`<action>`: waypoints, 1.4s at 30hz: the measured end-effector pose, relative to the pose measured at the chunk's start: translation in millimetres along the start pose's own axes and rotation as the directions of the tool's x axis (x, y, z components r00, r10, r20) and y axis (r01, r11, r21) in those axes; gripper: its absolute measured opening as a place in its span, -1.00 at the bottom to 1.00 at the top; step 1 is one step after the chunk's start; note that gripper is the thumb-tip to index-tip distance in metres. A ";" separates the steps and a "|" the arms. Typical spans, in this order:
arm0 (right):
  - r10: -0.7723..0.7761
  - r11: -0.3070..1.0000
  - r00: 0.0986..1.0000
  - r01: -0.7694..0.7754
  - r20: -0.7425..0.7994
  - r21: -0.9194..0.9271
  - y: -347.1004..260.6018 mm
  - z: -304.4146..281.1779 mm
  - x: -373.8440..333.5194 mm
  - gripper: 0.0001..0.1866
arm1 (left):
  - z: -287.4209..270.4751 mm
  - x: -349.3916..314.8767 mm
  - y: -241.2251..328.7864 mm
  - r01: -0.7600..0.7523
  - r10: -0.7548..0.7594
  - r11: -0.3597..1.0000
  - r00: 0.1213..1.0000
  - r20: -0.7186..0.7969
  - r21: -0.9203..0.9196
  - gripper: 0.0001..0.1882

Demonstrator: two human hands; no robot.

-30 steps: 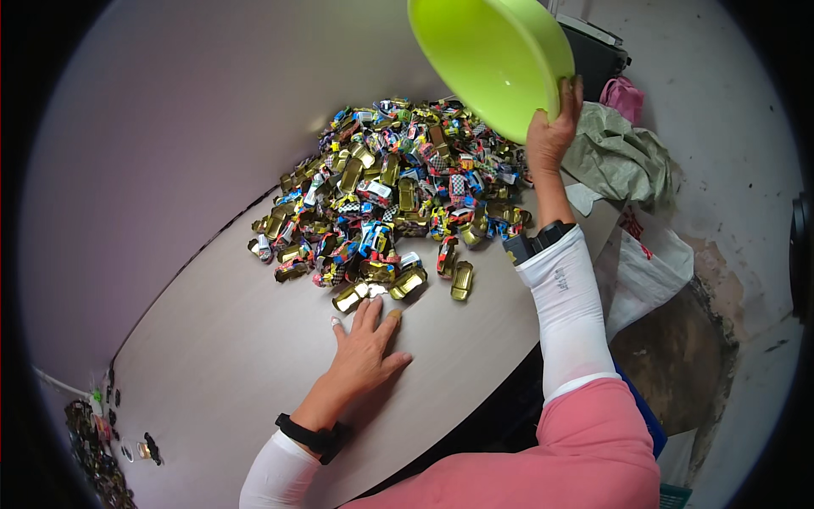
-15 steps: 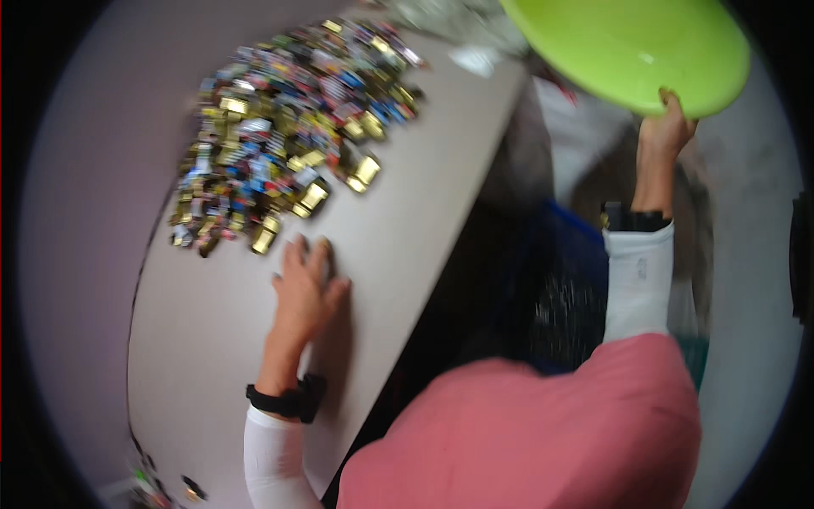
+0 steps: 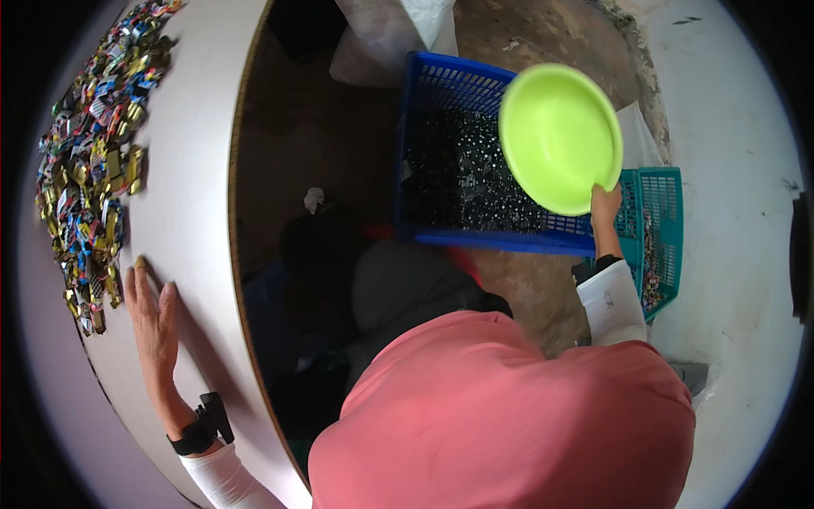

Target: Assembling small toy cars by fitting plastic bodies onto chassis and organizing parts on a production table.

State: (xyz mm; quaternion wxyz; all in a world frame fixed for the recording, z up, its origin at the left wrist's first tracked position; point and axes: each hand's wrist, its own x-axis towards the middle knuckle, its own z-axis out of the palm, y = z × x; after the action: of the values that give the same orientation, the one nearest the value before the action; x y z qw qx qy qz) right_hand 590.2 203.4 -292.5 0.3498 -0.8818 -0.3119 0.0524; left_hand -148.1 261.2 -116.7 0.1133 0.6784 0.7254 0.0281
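Note:
My right hand (image 3: 604, 205) grips the rim of a lime-green plastic basin (image 3: 555, 136). The basin is tilted so its bare inside shows, and it hangs over the right part of a blue plastic crate (image 3: 487, 240). Many small black pieces with shiny silver spots (image 3: 487, 170) lie in that crate. On the left, my left hand (image 3: 154, 327) lies on the pale table (image 3: 199, 127), fingers stretched out and holding nothing. Just beyond its fingertips spreads a heap of small shiny gold and coloured pieces (image 3: 89, 161), some shaped like toy cars.
A teal crate (image 3: 667, 191) with small colourful bits stands right of the blue one, against the white wall (image 3: 738, 127). Whitish sacks (image 3: 373, 42) stand at the back. The table's edge (image 3: 231, 187) runs along my left. A crumpled white scrap (image 3: 314, 199) lies on the dark floor.
My view has swung right, bringing the crates into sight. The basin has come from the upper right to over the blue crate, still in my right hand. My left hand stays by the heap.

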 end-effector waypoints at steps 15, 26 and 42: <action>0.371 0.721 0.921 -0.369 -0.123 -0.587 139.5 108.6 42.3 -0.17 | 56.0 58.7 276.8 -0.350 0.372 0.905 0.927 0.050 -0.241 -0.61; 0.407 0.798 0.913 -0.342 0.024 -0.497 154.2 78.1 -33.8 -0.22 | 357.9 109.6 257.5 0.580 0.020 0.589 0.685 0.729 -0.562 -0.53; 0.475 0.814 0.873 -0.388 0.110 -0.432 119.1 87.5 -40.0 -0.10 | 246.5 125.4 286.6 0.011 0.086 0.976 0.897 0.434 -0.217 -0.67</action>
State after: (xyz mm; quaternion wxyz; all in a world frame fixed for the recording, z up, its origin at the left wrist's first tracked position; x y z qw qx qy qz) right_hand 592.2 164.3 -440.6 0.1071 -0.9709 -0.1420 0.1605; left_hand 175.3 379.9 -316.6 0.3461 0.6648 0.6604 -0.0463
